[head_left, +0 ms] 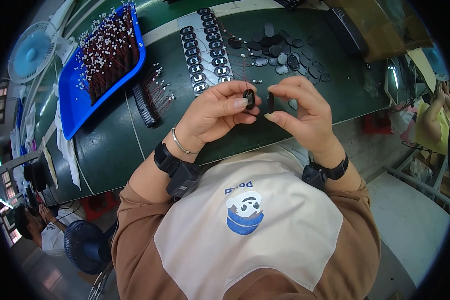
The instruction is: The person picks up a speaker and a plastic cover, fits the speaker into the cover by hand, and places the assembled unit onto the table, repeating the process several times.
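Between thumb and fingers, my left hand (217, 110) pinches a small black oval speaker (250, 99) with a thin red wire rising from it. My right hand (302, 109) holds a thin black oval cover (270, 102) edge-on, a short gap away from the speaker. Beyond my hands, a pale strip (199, 48) carries two rows of black oval speakers with light centres and red wires. To its right lies a loose pile of black oval covers (272, 46), some showing a shiny grey face.
A blue tray (67, 112) at the left holds many red-wire bundles with white connectors. Beside it lies a black wire bundle (144, 105) on the green table (105, 157). A black case (346, 32) sits far right; fans (34, 52) and other people (60, 227) are around.
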Available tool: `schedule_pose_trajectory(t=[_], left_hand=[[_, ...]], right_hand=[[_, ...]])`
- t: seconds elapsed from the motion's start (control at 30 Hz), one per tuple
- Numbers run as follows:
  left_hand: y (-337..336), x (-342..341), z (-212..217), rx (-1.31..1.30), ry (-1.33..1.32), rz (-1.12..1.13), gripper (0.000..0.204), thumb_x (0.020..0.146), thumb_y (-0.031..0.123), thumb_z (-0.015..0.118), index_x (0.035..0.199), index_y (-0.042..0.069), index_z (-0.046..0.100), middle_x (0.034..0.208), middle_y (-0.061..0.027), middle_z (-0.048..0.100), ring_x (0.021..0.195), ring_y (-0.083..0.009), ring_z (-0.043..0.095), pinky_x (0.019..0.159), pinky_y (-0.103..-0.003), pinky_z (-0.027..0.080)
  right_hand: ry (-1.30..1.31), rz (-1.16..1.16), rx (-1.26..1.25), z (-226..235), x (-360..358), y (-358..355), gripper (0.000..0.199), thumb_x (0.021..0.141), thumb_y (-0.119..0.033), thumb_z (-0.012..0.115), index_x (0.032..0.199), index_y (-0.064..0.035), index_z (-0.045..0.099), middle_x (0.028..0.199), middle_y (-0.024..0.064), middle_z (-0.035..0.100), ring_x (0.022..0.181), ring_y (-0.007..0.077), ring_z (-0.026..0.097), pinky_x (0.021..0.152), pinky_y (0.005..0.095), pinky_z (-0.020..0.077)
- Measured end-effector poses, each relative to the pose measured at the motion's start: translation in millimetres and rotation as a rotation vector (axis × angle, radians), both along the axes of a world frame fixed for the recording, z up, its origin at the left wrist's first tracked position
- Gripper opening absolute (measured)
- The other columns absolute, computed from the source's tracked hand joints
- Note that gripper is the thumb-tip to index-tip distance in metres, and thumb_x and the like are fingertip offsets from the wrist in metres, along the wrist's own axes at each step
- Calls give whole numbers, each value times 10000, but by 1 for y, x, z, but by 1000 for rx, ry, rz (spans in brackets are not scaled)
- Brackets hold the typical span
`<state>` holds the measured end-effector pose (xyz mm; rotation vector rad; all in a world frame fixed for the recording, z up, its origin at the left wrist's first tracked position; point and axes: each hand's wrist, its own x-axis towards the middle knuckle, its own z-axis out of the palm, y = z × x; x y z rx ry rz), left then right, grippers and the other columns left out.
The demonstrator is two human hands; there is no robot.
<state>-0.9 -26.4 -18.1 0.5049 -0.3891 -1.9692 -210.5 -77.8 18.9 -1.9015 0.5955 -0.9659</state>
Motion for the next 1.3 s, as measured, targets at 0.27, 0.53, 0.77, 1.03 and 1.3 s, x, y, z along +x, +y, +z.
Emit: schedule_pose_trajectory(t=[0.27,0.53,0.77,1.03,1.3], left_hand=[[1,0,-7,10,133,-35,245,886,77,609,1118,5,581,1011,-122,645,822,-179,661,753,-287,582],[3,-3,-7,30,16,7,226,882,88,620,1090,2,599,974,-106,655,785,-162,653,708,-274,576],[4,-5,-5,38,-38,32,220,877,83,628,1083,8,604,957,-104,660,754,-156,641,698,-276,564],[5,-7,-4,32,-86,53,215,874,84,635,1074,9,609,946,-98,660,760,-155,636,697,-270,554],[7,-8,-2,23,-151,87,221,867,96,648,1066,6,611,930,-91,661,749,-152,631,692,-264,540]], right_hand=[[-12,22,131,-8,13,3,386,710,18,736,1078,48,620,987,91,561,882,169,499,780,264,413],[18,6,130,-9,17,6,390,716,19,734,1089,42,625,960,84,572,841,156,521,748,255,429],[39,-19,108,-10,16,7,390,712,21,738,1088,32,635,940,77,579,817,145,542,721,245,443],[59,-34,100,-11,16,9,384,712,20,739,1084,25,640,933,73,580,810,138,548,710,239,447],[83,-49,33,-10,16,9,376,718,8,738,1083,10,644,905,77,585,786,147,568,686,242,463]])
